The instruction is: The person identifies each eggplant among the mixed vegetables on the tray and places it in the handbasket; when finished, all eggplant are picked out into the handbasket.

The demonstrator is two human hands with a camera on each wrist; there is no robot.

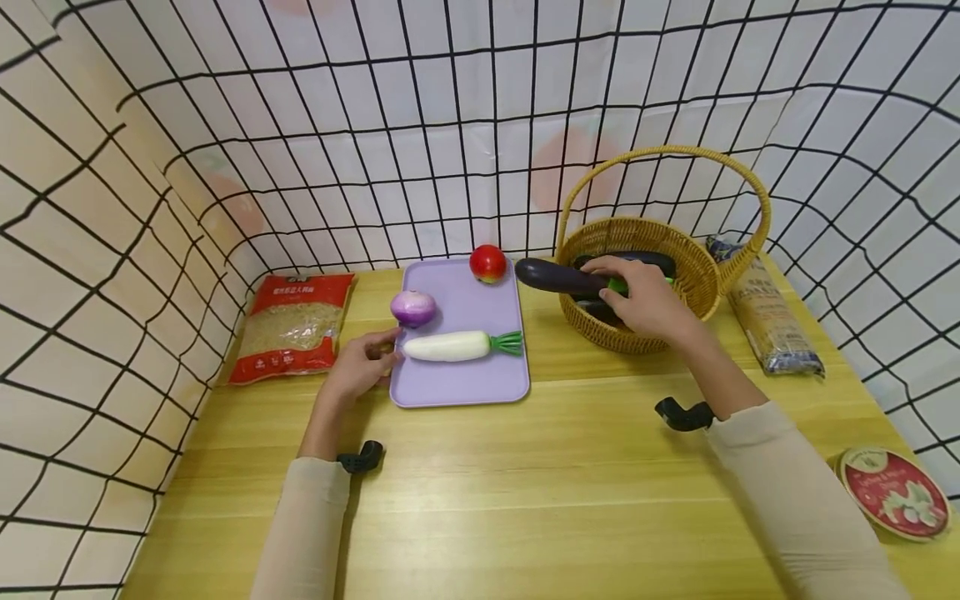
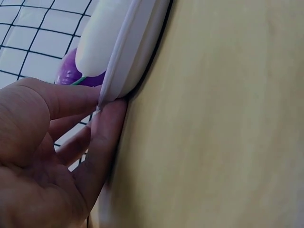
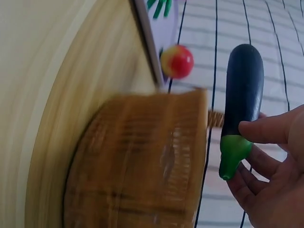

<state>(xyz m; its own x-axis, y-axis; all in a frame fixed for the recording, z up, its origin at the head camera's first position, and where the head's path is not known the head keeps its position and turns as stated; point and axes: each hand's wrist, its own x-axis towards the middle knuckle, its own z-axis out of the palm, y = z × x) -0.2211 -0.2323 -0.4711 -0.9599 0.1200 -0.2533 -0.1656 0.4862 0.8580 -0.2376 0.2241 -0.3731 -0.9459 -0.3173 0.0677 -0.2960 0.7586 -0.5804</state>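
Note:
My right hand [image 1: 643,300] holds a dark purple eggplant [image 1: 551,275] near its green stem end, above the wicker basket [image 1: 600,331]. In the right wrist view the thumb presses on the eggplant [image 3: 244,90] and the fingers lie behind it. Another dark eggplant [image 1: 652,262] lies in the basket. My left hand [image 1: 360,363] pinches the left rim of a lilac tray [image 1: 457,387], thumb and finger on either side of the edge in the left wrist view. On the tray are a white radish [image 1: 447,347] with green leaves, a purple onion [image 1: 413,308] and a red apple-like fruit [image 1: 488,263].
A red bag of pasta [image 1: 292,327] lies at the left, and a long clear packet [image 1: 772,312] is right of the basket. The round red tin [image 1: 894,493] sits at the right edge. Black wire mesh [image 1: 450,125] surrounds the wooden table [image 1: 525,500] on three sides.

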